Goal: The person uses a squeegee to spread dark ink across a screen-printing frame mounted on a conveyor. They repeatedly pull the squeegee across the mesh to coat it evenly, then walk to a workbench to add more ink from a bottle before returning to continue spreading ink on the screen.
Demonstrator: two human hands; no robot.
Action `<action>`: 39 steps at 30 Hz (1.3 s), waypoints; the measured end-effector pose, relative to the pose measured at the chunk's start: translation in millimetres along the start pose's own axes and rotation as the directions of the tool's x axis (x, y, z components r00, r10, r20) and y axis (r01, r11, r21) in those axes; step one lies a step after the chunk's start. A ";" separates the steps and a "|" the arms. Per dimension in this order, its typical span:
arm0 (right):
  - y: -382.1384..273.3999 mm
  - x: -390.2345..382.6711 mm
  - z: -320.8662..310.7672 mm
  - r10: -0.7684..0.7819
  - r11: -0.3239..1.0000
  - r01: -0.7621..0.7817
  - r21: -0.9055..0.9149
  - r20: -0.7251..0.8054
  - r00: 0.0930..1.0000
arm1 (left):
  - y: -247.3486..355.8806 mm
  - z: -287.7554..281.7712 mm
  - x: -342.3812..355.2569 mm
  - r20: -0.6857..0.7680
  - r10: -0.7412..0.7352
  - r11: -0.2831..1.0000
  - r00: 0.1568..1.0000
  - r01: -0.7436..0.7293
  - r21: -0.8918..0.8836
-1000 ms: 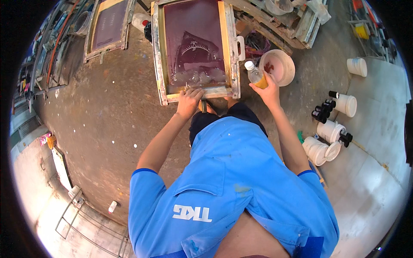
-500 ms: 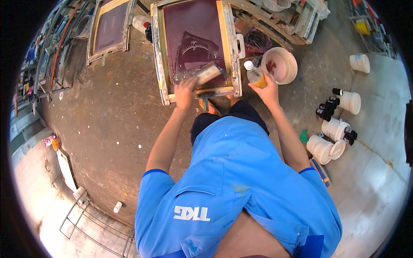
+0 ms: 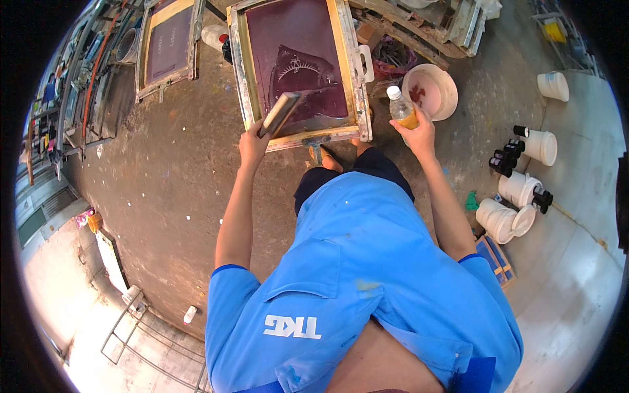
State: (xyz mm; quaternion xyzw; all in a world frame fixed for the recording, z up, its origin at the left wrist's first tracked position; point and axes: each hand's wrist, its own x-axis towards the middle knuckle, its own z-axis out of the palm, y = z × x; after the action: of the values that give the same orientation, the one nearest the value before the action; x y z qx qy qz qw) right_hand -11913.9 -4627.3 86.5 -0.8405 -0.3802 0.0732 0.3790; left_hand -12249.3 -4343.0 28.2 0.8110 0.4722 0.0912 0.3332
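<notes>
Fingers of the left hand (image 3: 253, 147) grasp the near end of a long, flat, pale-edged bar with a dark side (image 3: 282, 112), tilted up to the right above the near left corner of the screen; I cannot tell whether it touches the frame. It looks stiff and fairly light, though probably slick if wet, so the end grip seems sound, with a hold nearer the middle likely steadier.

Curled round the lower part of a clear plastic bottle with a white cap and amber liquid (image 3: 400, 105) is the right hand (image 3: 419, 135). The bottle should be light and give under a squeeze; its lower body suits the grip.

Between the hands and farther off lies a maroon screen in a worn pale frame (image 3: 295, 31), its wet-looking mesh taut and likely easily torn, so best lifted by the rails. Just beyond the bottle, to the right, stands a round pale bucket (image 3: 451, 99).
</notes>
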 end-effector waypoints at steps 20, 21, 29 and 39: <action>-7.5 17.8 1.3 -0.019 0.999 0.019 0.032 0.006 1.000 | 65.0 107.1 12.6 -0.104 -0.103 0.915 0.989 0.053 -0.401; -4.9 15.5 1.0 -0.016 1.000 0.016 0.024 0.009 1.000 | 48.3 97.0 15.1 -0.142 -0.135 0.912 0.981 0.068 -0.404; -14.9 11.7 -1.3 -0.048 0.997 0.056 -0.043 0.175 0.983 | 20.3 28.5 -0.9 -0.327 -0.178 0.972 0.928 0.113 -0.207; -25.6 47.1 19.4 -0.156 0.964 0.247 -0.102 0.535 0.830 | 124.1 132.6 6.2 -0.185 -0.159 0.754 0.970 -0.001 -0.656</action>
State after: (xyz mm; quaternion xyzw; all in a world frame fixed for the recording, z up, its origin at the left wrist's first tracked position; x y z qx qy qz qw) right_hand -11903.9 -4572.5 98.4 -0.7727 -0.5602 0.2258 0.1953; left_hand -12097.1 -4439.4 4.0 0.6074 0.4799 0.3284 0.5412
